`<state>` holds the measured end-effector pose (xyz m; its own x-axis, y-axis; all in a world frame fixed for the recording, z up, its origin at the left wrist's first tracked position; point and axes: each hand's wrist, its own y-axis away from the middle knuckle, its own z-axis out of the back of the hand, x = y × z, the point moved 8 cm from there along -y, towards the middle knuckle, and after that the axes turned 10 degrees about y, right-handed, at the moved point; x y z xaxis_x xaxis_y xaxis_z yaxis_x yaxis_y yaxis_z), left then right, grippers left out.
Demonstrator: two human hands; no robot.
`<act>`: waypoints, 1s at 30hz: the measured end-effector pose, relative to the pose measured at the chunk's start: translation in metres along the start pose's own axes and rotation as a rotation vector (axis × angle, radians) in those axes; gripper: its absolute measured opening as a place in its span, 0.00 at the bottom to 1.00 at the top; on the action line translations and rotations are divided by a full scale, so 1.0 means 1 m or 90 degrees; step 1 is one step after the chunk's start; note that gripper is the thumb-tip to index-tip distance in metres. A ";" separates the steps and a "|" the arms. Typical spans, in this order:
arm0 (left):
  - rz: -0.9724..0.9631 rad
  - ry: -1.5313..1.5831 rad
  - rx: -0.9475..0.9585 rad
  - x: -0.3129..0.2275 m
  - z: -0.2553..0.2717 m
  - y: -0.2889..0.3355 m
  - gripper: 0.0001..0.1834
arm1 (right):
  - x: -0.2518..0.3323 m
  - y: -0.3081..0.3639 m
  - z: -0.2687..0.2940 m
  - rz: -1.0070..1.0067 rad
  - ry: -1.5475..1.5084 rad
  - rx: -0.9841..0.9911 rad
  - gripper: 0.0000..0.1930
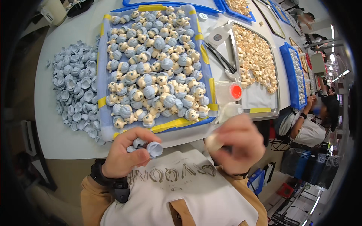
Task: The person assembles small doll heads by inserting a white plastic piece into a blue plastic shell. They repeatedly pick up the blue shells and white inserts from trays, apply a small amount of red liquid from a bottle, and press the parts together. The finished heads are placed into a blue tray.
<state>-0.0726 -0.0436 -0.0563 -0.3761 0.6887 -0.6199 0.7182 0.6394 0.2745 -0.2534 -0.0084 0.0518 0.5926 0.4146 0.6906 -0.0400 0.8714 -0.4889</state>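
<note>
My left hand [122,154] is closed around a few hollow blue-grey doll hair pieces [154,149], just off the near edge of the table. Across from it, my right hand [243,145] pinches a small cream doll face piece [213,143]; both are smeared by motion, so its details do not show. Beyond the hands, a cloth-lined blue tray [162,127] edged with yellow tape holds many doll heads [166,63] with blue-grey hair. Loose hair pieces [75,81] lie heaped left of it. Cream face pieces [252,56] fill much of a metal tray [278,101] on the right.
Between the trays are a clear bottle with a red-orange cap [230,92], black-handled tweezers or pliers [220,57] and a white bottle [218,35]. Another blue tray [292,75] stands farther right. A co-worker [311,124] sits beyond it. A cup [52,13] stands far left.
</note>
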 end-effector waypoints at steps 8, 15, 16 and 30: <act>0.053 -0.011 -0.033 -0.002 0.003 0.007 0.19 | 0.025 -0.013 -0.062 0.136 -0.016 0.106 0.18; -0.028 -0.198 0.046 -0.015 -0.004 0.010 0.14 | 0.038 -0.002 -0.064 0.191 0.015 0.157 0.18; -0.014 -0.206 0.035 -0.017 -0.006 0.011 0.15 | 0.039 -0.001 -0.062 0.197 0.009 0.145 0.18; 0.052 -0.037 -0.050 -0.001 0.008 0.013 0.24 | 0.045 -0.003 -0.079 0.222 0.125 0.019 0.20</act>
<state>-0.0583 -0.0390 -0.0580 -0.2822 0.7194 -0.6347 0.6960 0.6088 0.3807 -0.1635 -0.0130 0.0422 0.6818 0.6311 0.3699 -0.2869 0.6958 -0.6584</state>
